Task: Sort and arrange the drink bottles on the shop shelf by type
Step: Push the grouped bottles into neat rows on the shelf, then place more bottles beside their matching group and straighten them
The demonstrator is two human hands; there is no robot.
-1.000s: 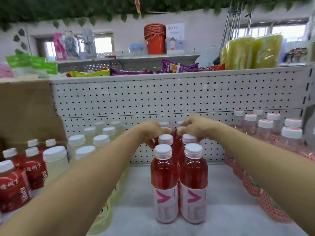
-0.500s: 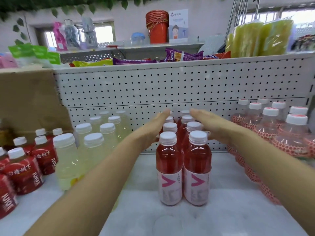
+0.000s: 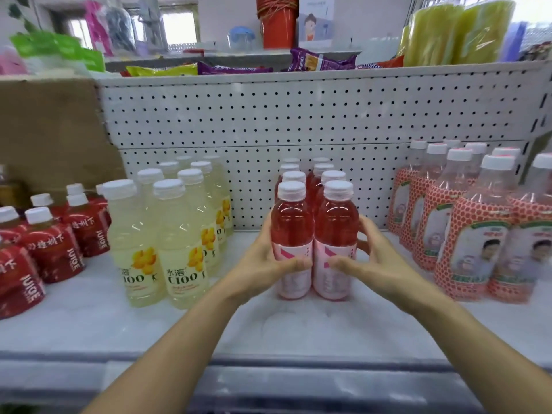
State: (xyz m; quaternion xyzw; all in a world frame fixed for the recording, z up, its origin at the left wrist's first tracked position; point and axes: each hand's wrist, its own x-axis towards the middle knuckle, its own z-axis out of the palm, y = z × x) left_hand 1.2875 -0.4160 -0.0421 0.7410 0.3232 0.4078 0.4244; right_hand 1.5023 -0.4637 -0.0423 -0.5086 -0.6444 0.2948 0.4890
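Two rows of red drink bottles with white caps stand in the middle of the white shelf [image 3: 298, 327], running back to the pegboard. My left hand [image 3: 263, 264] grips the front left red bottle [image 3: 291, 228] at its pink label, thumb across the front. My right hand [image 3: 376, 264] grips the front right red bottle [image 3: 336, 228] the same way. To the left stand pale yellow drink bottles [image 3: 182, 234] in rows, and further left dark red juice bottles [image 3: 50, 243]. On the right is a group of pink bottles with red dotted labels [image 3: 466, 234].
A white pegboard [image 3: 298, 121] backs the shelf. Above it lie snack packets [image 3: 319, 59], an orange bucket stack [image 3: 276, 22] and yellow wrapped packs [image 3: 454, 31]. A cardboard box [image 3: 47, 130] stands at the back left. The shelf's front edge [image 3: 268, 363] runs below my forearms.
Both hands left the caps at the back of the red rows, opened flat along the sides, then came forward and down to grip the two front bottles. The camera has tilted lower.
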